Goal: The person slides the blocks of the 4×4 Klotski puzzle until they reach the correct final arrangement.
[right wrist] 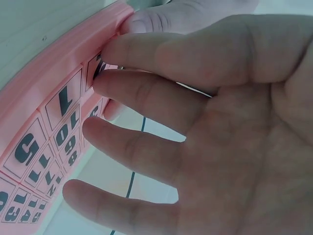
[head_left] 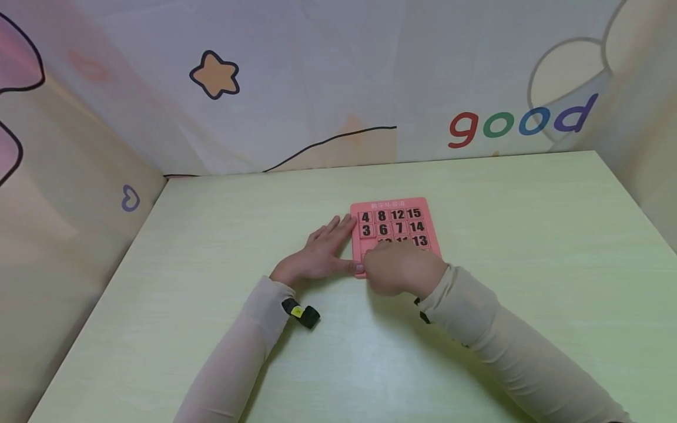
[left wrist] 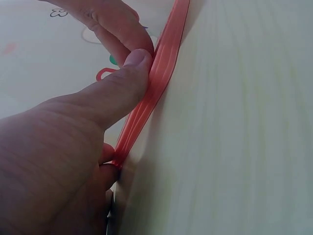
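A pink number sliding puzzle (head_left: pixel 388 204) lies flat on the table, its square tiles marked with black numerals. My left hand (head_left: pixel 322 252) rests against its left side with straight fingers, while the left thumb (left wrist: pixel 129 73) presses the near edge by the corner. Over the lower rows of the puzzle is my right hand (head_left: pixel 402 267), fingers extended. In the right wrist view, its thumb and index fingertip (right wrist: pixel 105 83) touch a partly covered tile (right wrist: pixel 93 71) in the nearest row, beside the tile marked 1 (right wrist: pixel 63 100). From the head view, the right hand hides much of the lower rows.
The pale green table (head_left: pixel 174 235) extends around the puzzle. Behind it rises a printed cloth backdrop (head_left: pixel 328 76) with a star and the word "good". A black strap (head_left: pixel 301 312) is at the left wrist.
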{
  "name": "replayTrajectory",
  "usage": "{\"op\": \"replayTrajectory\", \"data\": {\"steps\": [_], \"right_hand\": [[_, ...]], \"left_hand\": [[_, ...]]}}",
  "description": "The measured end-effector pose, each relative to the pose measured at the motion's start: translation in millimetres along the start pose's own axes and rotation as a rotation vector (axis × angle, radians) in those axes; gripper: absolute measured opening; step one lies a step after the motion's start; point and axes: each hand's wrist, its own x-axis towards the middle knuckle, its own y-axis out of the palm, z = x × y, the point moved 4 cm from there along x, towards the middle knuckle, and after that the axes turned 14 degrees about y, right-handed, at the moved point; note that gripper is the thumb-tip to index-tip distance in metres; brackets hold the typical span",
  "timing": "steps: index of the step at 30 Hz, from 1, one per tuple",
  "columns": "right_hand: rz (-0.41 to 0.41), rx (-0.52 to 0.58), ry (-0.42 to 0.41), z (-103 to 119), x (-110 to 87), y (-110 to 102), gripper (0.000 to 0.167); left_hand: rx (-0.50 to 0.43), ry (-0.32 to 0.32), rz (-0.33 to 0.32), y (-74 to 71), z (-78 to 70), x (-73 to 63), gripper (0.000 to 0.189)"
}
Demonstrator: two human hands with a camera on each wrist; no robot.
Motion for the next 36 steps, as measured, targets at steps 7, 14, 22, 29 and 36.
{"op": "replayTrajectory", "data": {"steps": [7,14,22,29,36], "right_hand": [[-0.024,-0.028,-0.022,0,0.3,1,0.034],[-0.056,-0.049,-0.021,-5,6.0,2,0.045],[-0.091,-0.057,-0.038,-11,16.9,2,0.044],[-0.066,-0.088,0.011,-10,8.7,5,0.049],[-0.077,-0.067,0.028,-14,-5.1,10,0.049]], "left_hand": [[0.002,0.006,0.003,0.1,0.1,0.4,0.106],[0.005,0.006,0.009,-1.3,-0.4,0.2,0.105],[0.006,0.013,0.006,-0.9,0.2,-0.7,0.103],[-0.008,0.02,-0.012,1.3,5.1,-3.1,0.103],[-0.005,0.011,-0.015,0.7,3.8,-0.5,0.103]]}}
